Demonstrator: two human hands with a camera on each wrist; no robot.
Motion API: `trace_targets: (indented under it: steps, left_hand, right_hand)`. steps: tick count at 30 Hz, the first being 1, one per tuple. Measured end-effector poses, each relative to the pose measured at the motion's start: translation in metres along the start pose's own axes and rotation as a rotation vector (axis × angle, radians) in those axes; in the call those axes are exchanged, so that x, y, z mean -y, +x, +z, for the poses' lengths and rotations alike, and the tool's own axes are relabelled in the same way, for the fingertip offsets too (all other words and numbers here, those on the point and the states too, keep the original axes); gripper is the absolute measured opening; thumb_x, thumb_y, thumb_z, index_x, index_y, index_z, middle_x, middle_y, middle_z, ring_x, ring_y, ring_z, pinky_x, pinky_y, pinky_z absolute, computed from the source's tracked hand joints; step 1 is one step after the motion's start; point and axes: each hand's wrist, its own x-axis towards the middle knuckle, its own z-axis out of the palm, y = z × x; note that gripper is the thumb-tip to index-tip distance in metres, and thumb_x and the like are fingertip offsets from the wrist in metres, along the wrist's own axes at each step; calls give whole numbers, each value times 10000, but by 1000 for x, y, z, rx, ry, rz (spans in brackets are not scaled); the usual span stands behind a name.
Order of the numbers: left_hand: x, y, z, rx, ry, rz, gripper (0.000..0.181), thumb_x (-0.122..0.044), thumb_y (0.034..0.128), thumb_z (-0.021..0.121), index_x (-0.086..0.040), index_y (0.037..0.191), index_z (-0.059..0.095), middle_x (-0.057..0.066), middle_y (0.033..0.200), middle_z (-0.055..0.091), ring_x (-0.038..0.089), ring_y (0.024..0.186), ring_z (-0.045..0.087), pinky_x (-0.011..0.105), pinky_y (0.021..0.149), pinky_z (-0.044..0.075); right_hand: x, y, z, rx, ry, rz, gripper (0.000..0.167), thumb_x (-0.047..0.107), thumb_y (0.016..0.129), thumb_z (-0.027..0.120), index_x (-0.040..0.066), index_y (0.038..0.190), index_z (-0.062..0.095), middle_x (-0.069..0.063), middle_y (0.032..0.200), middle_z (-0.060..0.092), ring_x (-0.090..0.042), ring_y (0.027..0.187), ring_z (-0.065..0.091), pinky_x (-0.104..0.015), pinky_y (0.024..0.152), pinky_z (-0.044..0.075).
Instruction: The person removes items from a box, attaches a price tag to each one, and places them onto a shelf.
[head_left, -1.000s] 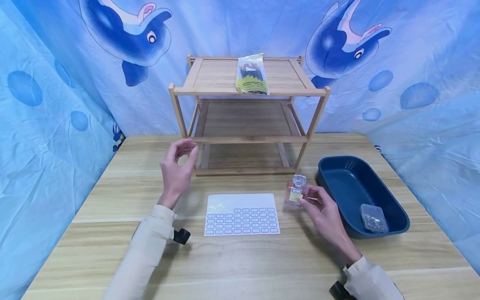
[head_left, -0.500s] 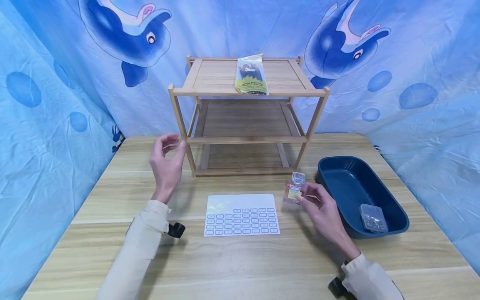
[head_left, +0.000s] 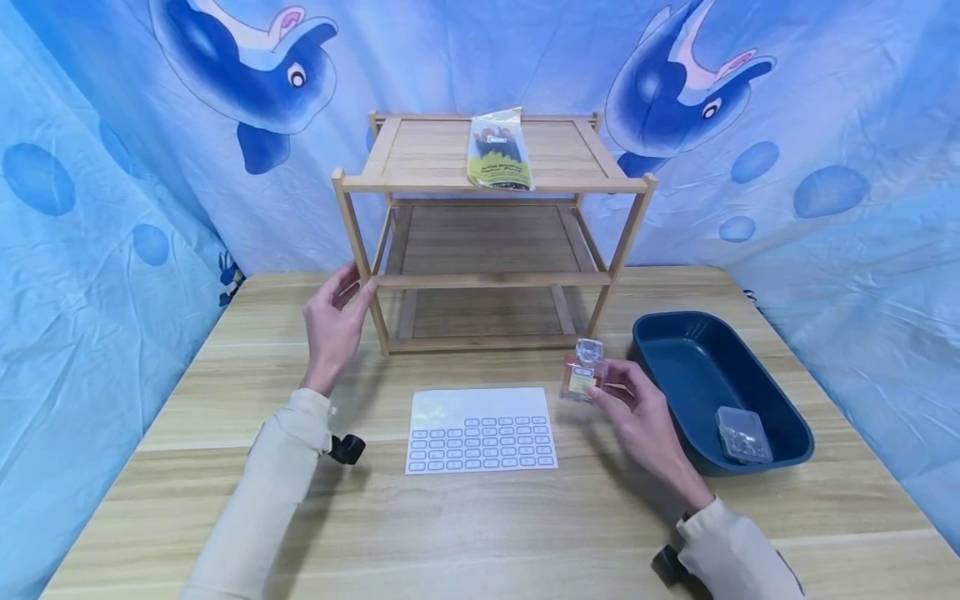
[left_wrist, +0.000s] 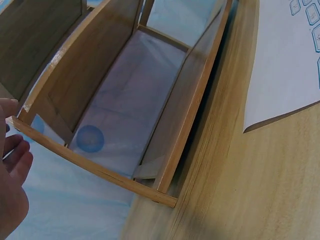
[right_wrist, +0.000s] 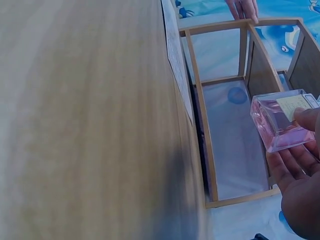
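Observation:
My right hand (head_left: 637,408) holds a small square perfume bottle (head_left: 581,375) with pink liquid, a pale label and a clear faceted cap, just above the table. In the right wrist view, thumb and fingers pinch the bottle (right_wrist: 277,125) by its label side. At the left front post of a three-tier wooden shelf (head_left: 487,279), my left hand (head_left: 332,329) has its thumb against the post near the middle tier and its fingers on the other side. The left wrist view shows the thumb and part of the fingers (left_wrist: 19,162) around that post corner.
A white sheet of printed labels (head_left: 480,432) lies on the table before the shelf. To the right stands a dark blue basin (head_left: 697,367) with a small clear plastic box (head_left: 744,435) in it. A brush packet (head_left: 500,154) lies on the top tier.
My left hand has moved left and onto the shelf's left front post. The right hand has raised the perfume bottle slightly and shifted it a little left.

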Motion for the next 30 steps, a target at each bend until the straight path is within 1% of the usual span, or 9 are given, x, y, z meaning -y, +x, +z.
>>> trace_targets:
  steps: [3,9,11,14,18,21,26,30]
  left_hand:
    - [2,1,-1,3,-23,-27,417,-69,979,721,92,1347,607,276,1325,636,363,1236,629,304,1029,516]
    - [5,1,-2,-2,-5,-44,395,-132,988,727,63,1321,643,240,1268,676,345,1168,673,266,964,549]
    - [5,1,-3,4,-2,-58,399,-142,986,733,55,1322,645,227,1264,681,335,1157,680,255,948,555]
    - [3,2,-6,17,7,-76,408,-159,984,739,47,1323,648,213,1260,686,291,1142,692,239,934,556]
    - [2,3,-9,36,17,-99,416,-181,982,744,27,1331,654,204,1261,689,200,1119,702,223,925,555]
    - [4,4,-10,56,34,-113,422,-184,986,738,11,1349,648,200,1272,685,170,1125,697,219,929,551]
    - [4,4,-10,76,53,-121,439,-207,992,731,-3,1370,638,191,1283,682,197,1152,688,222,946,543]
    - [4,4,-10,66,51,-119,443,-219,990,735,-4,1366,640,191,1270,688,211,1145,691,224,949,541]
  right_hand:
    - [1,2,1,2,9,-3,368,-56,949,705,-48,1289,564,-179,1225,633,-79,1076,626,-191,964,517]
    - [2,5,2,-2,18,-18,370,-79,937,707,-55,1279,566,-183,1210,633,-79,1064,631,-177,952,519]
    - [2,5,2,-2,21,-21,368,-83,934,708,-60,1273,566,-186,1207,633,-78,1061,632,-179,952,521]
    - [3,7,3,0,26,-24,366,-85,933,709,-62,1270,566,-189,1212,632,-89,1065,633,-191,956,523]
    - [6,12,3,-2,17,-28,366,-71,943,705,-57,1281,564,-179,1231,628,-97,1077,631,-202,972,517]
    - [10,17,2,-13,7,-41,375,-73,944,704,-62,1289,559,-181,1239,626,-95,1075,631,-205,973,516]
    - [18,28,2,-36,13,-64,382,-79,951,691,-71,1305,548,-194,1244,622,-111,1082,632,-179,966,509]
    - [23,36,2,-30,21,-61,376,-40,976,680,-62,1325,543,-185,1250,622,-164,1099,631,-179,976,504]
